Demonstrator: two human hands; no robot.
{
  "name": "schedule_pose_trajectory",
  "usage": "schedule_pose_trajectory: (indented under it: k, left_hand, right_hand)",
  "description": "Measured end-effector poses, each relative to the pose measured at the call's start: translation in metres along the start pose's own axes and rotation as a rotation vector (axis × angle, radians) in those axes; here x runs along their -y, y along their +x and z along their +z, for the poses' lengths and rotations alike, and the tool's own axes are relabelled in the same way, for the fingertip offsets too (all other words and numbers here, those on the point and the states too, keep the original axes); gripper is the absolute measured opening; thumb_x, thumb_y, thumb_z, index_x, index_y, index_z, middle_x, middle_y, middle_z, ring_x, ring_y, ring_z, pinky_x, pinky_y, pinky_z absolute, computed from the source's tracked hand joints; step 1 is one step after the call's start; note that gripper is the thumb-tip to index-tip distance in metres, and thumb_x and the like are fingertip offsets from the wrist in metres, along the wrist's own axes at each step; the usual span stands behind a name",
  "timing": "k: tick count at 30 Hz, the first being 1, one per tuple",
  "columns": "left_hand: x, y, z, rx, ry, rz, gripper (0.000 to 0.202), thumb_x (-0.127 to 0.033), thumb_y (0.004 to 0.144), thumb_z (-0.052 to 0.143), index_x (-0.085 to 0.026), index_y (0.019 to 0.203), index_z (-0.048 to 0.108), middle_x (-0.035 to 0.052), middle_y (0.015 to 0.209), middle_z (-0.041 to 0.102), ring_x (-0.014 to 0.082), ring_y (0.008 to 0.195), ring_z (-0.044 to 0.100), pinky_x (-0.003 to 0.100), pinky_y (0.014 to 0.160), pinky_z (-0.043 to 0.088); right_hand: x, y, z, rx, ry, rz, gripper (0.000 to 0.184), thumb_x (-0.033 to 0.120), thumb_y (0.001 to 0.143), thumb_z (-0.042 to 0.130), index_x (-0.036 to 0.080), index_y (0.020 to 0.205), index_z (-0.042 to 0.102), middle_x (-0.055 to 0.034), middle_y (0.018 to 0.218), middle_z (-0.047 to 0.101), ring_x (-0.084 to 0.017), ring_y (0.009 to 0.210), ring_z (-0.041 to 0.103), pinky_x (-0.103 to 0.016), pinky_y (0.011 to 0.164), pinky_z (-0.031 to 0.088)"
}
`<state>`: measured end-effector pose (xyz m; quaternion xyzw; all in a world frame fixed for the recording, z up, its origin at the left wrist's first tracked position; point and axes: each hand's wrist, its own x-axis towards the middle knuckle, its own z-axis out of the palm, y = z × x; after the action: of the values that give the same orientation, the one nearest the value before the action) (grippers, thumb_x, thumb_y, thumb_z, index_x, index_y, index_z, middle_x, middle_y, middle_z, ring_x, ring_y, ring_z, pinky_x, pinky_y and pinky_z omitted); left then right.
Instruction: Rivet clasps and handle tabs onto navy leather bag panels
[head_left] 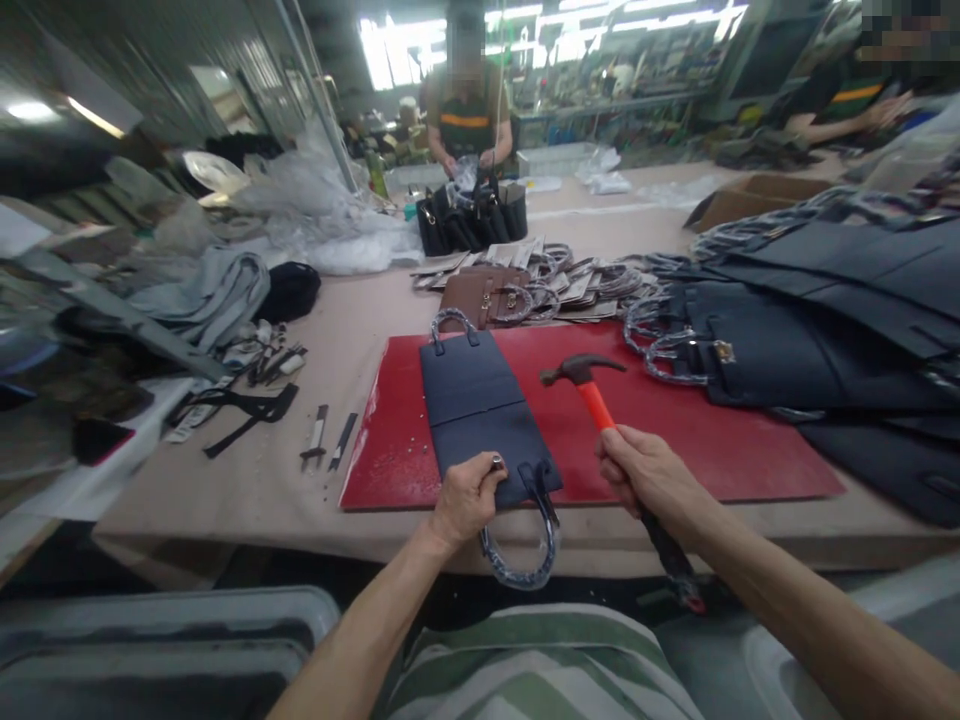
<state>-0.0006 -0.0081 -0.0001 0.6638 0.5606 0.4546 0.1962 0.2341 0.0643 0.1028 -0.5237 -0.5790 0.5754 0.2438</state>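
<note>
A dark blue flat bag panel point(480, 400) lies on the red board, one wrapped handle at its far end. Its near wrapped handle point(521, 575) hangs over the table's front edge. My left hand point(466, 500) is closed at the panel's near end, around a small metal punch point(496, 462) whose shiny top shows above the fingers; its lower end is hidden. To the right, my right hand point(649, 470) grips a claw hammer point(596, 405) with an orange and black handle. The hammer's head is raised over the red board, apart from the punch.
The red board point(675, 440) covers the table's front. Stacked dark blue panels point(787, 340) are at the right, a brown panel point(476, 290) behind. Knife-like tools point(315, 440) and straps point(259, 410) lie left. A person point(469, 120) handles black bags point(472, 220) across the table.
</note>
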Motion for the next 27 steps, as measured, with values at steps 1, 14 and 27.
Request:
schedule_pose_trajectory:
  k: [1, 14, 27]
  left_hand:
    - [0.001, 0.0, 0.0, 0.0, 0.011, 0.008, 0.013, -0.02, 0.095, 0.049, -0.022, 0.09, 0.061, 0.0044, 0.083, 0.07, 0.0173, 0.078, 0.068, 0.026, 0.073, 0.05]
    - [0.006, -0.004, 0.005, -0.046, 0.069, 0.096, 0.012, -0.017, 0.094, 0.051, -0.019, 0.091, 0.062, 0.0044, 0.083, 0.07, 0.016, 0.077, 0.068, 0.025, 0.074, 0.051]
    - [0.006, -0.003, 0.004, -0.033, 0.075, 0.104, 0.012, -0.019, 0.096, 0.049, -0.019, 0.092, 0.061, 0.0044, 0.082, 0.07, 0.0164, 0.077, 0.068, 0.025, 0.072, 0.052]
  right_hand:
    - [0.006, -0.01, 0.003, -0.059, -0.114, -0.144, 0.037, 0.055, 0.095, 0.041, 0.023, 0.078, 0.043, 0.0054, 0.058, 0.043, -0.009, 0.04, 0.036, -0.021, 0.038, 0.029]
    - [0.05, -0.058, 0.006, -0.394, -0.804, -0.929, 0.026, 0.034, 0.103, 0.035, 0.024, 0.08, 0.042, 0.0045, 0.053, 0.047, -0.012, 0.04, 0.043, -0.026, 0.046, 0.025]
    - [-0.028, 0.006, -0.022, -0.006, -0.99, -0.225, 0.032, 0.037, 0.101, 0.031, 0.021, 0.082, 0.051, -0.0036, 0.065, 0.059, -0.018, 0.058, 0.055, -0.028, 0.057, 0.032]
